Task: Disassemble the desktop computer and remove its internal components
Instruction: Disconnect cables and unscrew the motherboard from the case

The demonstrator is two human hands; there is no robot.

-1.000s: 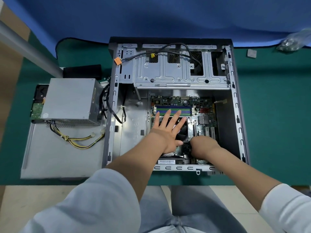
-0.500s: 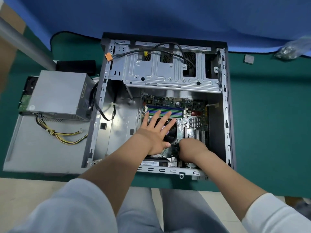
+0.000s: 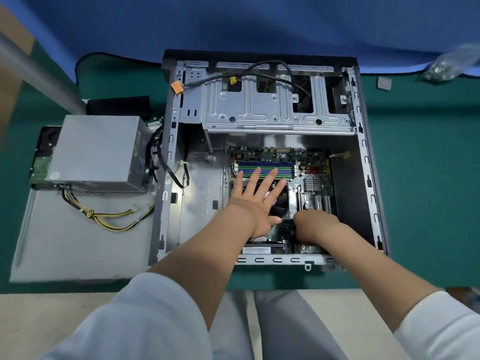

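Case holds motherboard; left hand flat on fan, right hand grip unclear.

1. Computer case: grey steel tower lying on its side on the green desk, side opening facing up.
2. Motherboard: green board flat on the case floor, with blue memory slots along its far edge.
3. Cooler fan: black, on the motherboard, partly hidden.
4. Power supply: grey box outside, left of the case, trailing yellow-black cables.
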